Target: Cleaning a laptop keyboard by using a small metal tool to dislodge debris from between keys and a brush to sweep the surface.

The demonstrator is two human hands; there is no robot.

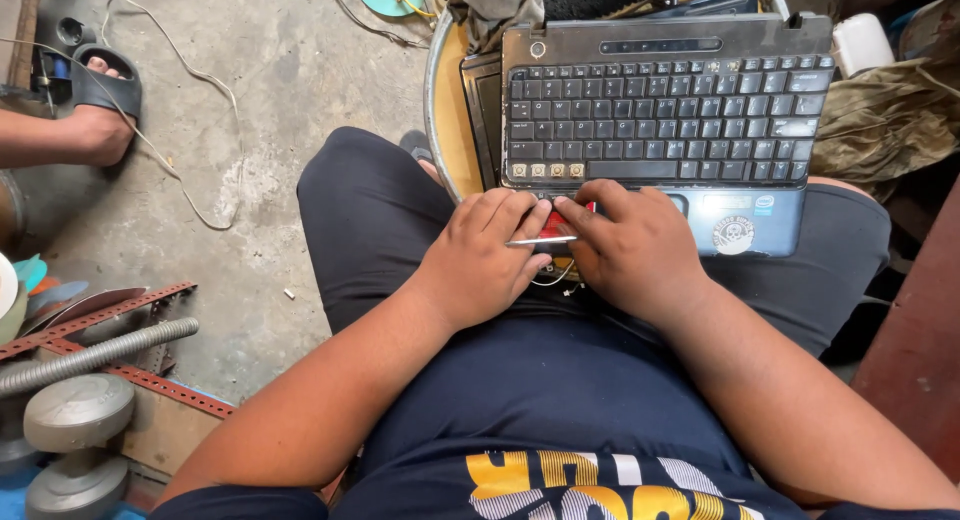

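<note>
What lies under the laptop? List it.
The laptop rests on the person's lap and a round yellow tray, beside another dark device. Both hands cover its front edge.

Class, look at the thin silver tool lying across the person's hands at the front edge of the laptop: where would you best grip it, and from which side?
Probably at the bare middle of the thin silver tool, pinching from above. It lies nearly level, spanning the left hand and right hand, so only that short stretch shows. The laptop blocks any approach from the far side, and the lap blocks one from below.
</note>
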